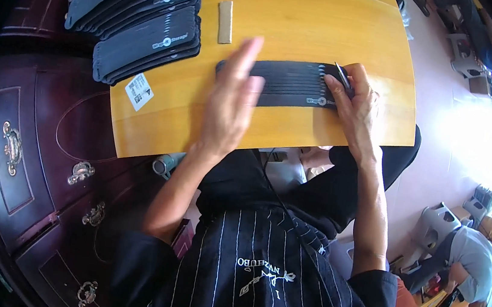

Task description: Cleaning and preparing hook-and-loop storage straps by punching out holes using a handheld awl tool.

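Observation:
On the wooden table in front of me lies a fanned row of flat black straps (290,86), with pale marks near its right end. My right hand (357,108) is closed at that end, its thumb pressing on the straps. A slim, pointed metal tool (343,76) sticks out between its fingers; how far it runs into the palm is hidden. Over the left end of the straps, my left hand (230,103) is raised with fingers stretched out, slightly smeared by motion, and nothing shows in it. Whether it touches the straps I cannot tell.
Thick piles of similar black straps (150,33) stand at the table's far left. Near them lie a tan strip (225,22) and a white label (139,91). Dark wooden drawers (10,145) flank the left side. A person (471,258) bends over at the right, near grey stools (438,227).

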The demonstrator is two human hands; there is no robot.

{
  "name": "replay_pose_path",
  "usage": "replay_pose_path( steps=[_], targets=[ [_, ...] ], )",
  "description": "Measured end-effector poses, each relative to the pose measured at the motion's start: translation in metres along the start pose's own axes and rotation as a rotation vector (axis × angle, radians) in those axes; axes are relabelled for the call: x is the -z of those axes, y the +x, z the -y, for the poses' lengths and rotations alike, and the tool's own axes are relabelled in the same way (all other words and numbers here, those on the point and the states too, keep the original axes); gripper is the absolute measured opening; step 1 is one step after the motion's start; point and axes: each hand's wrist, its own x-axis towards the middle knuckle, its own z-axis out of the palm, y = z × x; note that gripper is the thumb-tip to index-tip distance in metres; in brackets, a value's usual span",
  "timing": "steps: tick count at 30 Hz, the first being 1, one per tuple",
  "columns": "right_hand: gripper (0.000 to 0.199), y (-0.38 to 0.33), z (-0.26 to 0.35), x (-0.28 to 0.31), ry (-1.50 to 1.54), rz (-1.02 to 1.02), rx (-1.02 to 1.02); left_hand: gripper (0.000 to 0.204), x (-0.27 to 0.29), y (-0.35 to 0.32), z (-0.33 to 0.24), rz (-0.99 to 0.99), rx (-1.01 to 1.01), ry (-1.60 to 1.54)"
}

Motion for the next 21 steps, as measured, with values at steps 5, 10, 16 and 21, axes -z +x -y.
replay_pose_path(
  steps=[5,10,16,21],
  targets=[
    [0.019,-0.005,0.014,-0.002,-0.043,-0.058,-0.043,0.039,0.025,-0.044,0.001,-0.299,0.166,-0.094],
    [0.011,-0.021,0.043,0.008,-0.156,-0.125,0.050,0.047,0.037,-0.080,-0.017,-0.323,0.278,-0.094],
    [0.031,-0.062,0.104,0.041,-0.213,0.054,0.706,0.049,0.038,-0.076,-0.014,-0.393,0.252,-0.120],
    [0.042,-0.086,0.090,0.041,-0.110,0.046,0.785,0.054,0.029,-0.052,-0.006,-0.349,0.262,-0.224]
  ],
)
